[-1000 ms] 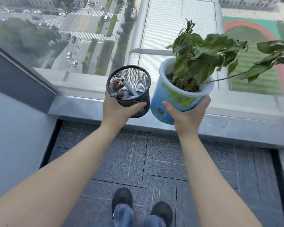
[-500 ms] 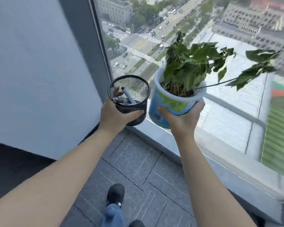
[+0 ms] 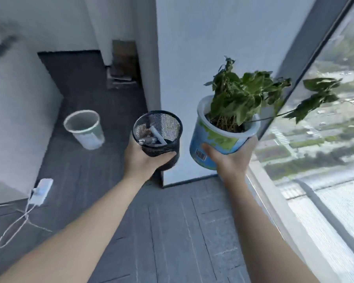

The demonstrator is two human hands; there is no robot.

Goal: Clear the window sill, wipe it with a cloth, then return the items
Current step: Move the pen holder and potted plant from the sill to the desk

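Observation:
My left hand [image 3: 143, 160] grips a black mesh pen holder [image 3: 161, 135] with pens inside, held up in the air at the middle of the view. My right hand [image 3: 231, 160] holds a blue and green plant pot [image 3: 213, 144] from below; a leafy green plant [image 3: 243, 97] grows in it. Both items are off the window sill [image 3: 278, 203], which runs along the glass at the right, low beside the floor. No cloth is in view.
A white wall pillar [image 3: 213, 48] stands just behind the held items. A pale waste bin [image 3: 84, 129] sits on the dark carpet floor at the left. A white power strip [image 3: 40, 190] with a looped cable lies on the floor lower left, beside a white cabinet [image 3: 12, 119].
The view has swung left, away from the window toward the room. Both hands still hold the pen holder and plant pot in the same grip, carried away from the sill.

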